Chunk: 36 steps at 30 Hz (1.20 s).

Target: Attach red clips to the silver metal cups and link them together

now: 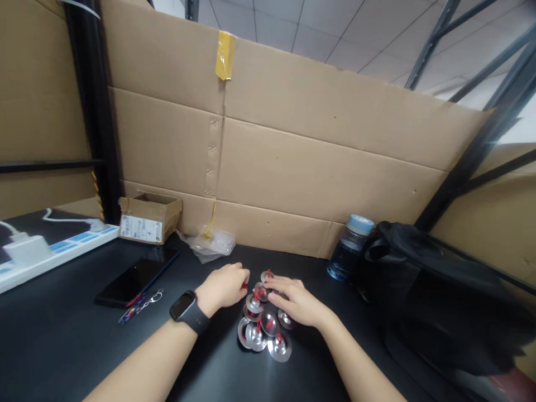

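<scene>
Several small shiny metal discs with red tags (264,330) lie in a cluster on the black table (62,346). My left hand (221,289), with a black watch on its wrist, is curled closed at the cluster's left edge, pinching a red tag. My right hand (293,300) rests on the far right of the cluster, fingers bent over a disc with its fingertips near the left hand. What exactly each hand grips is partly hidden.
A black phone (136,276) and a key ring (140,304) lie at the left. A small cardboard box (148,218), a crumpled plastic bag (209,244), a blue-capped bottle (349,247) and a black bag (435,296) line the cardboard wall. A white power strip (46,251) sits far left.
</scene>
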Tool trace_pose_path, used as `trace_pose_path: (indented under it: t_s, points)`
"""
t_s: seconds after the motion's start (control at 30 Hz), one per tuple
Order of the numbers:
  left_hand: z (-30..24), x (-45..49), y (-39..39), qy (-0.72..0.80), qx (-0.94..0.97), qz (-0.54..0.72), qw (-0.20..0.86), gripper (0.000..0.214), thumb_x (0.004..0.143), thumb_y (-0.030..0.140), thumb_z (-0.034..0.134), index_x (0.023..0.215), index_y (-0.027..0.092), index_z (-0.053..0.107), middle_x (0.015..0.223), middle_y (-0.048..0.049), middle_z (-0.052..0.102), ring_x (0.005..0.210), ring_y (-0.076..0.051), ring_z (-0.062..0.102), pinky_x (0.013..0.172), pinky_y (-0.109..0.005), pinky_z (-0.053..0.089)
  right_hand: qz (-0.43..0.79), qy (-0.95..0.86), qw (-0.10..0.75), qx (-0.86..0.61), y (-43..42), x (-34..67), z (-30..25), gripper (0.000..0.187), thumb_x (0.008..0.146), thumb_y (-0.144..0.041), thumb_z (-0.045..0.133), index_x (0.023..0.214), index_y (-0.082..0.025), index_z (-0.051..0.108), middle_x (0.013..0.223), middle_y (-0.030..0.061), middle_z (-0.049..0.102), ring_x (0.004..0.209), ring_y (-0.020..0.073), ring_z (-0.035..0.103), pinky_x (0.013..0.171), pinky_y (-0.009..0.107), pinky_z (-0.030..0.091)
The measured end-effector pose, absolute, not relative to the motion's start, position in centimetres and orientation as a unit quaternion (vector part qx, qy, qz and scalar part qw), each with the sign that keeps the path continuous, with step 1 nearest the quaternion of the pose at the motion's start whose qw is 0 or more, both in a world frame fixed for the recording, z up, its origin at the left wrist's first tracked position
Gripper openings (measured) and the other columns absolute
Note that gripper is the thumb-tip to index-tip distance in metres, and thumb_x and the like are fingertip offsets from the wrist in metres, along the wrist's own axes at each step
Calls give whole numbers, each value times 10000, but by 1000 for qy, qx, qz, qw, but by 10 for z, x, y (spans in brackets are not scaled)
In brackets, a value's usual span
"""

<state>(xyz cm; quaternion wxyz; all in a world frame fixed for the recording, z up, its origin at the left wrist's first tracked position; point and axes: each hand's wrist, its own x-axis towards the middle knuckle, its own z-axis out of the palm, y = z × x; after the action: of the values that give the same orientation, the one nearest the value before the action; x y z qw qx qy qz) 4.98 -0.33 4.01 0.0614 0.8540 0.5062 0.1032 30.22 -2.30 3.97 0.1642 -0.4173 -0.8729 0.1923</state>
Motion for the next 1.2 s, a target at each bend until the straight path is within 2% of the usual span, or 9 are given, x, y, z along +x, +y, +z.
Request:
trace_pose_path:
  t_s: [0.07, 0.17, 0.3, 0.4, 0.53, 0.63, 0.8, 0.97, 1.2]
  points:
    - [40, 50, -4, 506, 854, 104, 61, 149, 840, 274, 591, 949, 251, 689, 1037, -76, 674, 961, -307, 692, 743, -386, 549, 207, -883, 136, -399, -26, 301, 44, 424, 1034, -502, 470, 1389, -330, 626, 1486, 39, 582, 1416, 284, 475, 1174, 458, 297]
    - [40, 50, -5, 516, 848, 108, 48, 178, 861, 261, 581, 1003, 250, 687, 1065, -84, 684, 990, -327, 689, 744, -405, 555, 198, -881, 142, -405, -30, 298, 46, 366, 1003, -470, 556, 1328, -344, 667, 1428, 27, 634, 1357, 290, 521, 1150, 457, 306]
    - [39, 57, -4, 495, 847, 191, 16, 324, 963, 215, 468, 1248, 201, 621, 1259, -135, 656, 1151, -307, 647, 928, -432, 530, 183, -874, 165, -418, -29, 295, 43, 272, 996, -406, 581, 1223, -349, 719, 1289, 8, 712, 1249, 271, 575, 1106, 436, 337]
    - [32, 68, -6, 425, 870, 245, 52, 411, 1045, 343, 379, 1404, 209, 529, 1483, -135, 540, 1396, -302, 484, 1117, -474, 415, 175, -877, 171, -414, -28, 295, 41, 267, 969, -375, 621, 1208, -316, 724, 1262, 31, 717, 1191, 272, 597, 1065, 422, 370]
    - [16, 83, -11, 372, 898, 193, 133, 561, 1003, 475, 476, 1509, 238, 438, 1599, -117, 422, 1487, -368, 354, 1161, -579, 342, 172, -885, 179, -393, -29, 296, 43, 297, 931, -299, 657, 1224, -296, 708, 1252, 37, 719, 1136, 261, 617, 1008, 390, 410]
    - [10, 88, -12, 356, 902, 192, 154, 663, 939, 398, 584, 1542, 200, 393, 1577, -144, 450, 1437, -349, 442, 1149, -522, 387, 177, -885, 181, -390, -28, 297, 44, 369, 869, -208, 699, 1225, -303, 708, 1246, 20, 724, 1137, 254, 616, 1016, 376, 411]
    - [13, 88, -13, 349, 900, 202, 164, 686, 871, 283, 636, 1516, 179, 425, 1509, -156, 529, 1338, -326, 555, 1096, -442, 459, 179, -882, 188, -393, -26, 298, 42, 393, 836, -158, 693, 1201, -299, 727, 1221, 18, 732, 1123, 255, 619, 1025, 371, 427]
    - [21, 87, -14, 374, 894, 207, 132, 476, 853, 207, 639, 1326, 236, 591, 1253, -108, 693, 1166, -301, 654, 981, -391, 512, 171, -880, 190, -400, -25, 299, 39, 319, 829, -173, 703, 1128, -274, 747, 1174, 26, 744, 1097, 253, 634, 998, 364, 452]
    - [20, 86, -8, 387, 888, 209, 133, 284, 831, 182, 685, 1111, 228, 693, 1073, -94, 725, 1035, -275, 692, 930, -345, 513, 169, -881, 198, -395, -24, 300, 35, 314, 813, -149, 705, 1098, -273, 753, 1191, 24, 739, 1113, 242, 640, 1010, 354, 456]
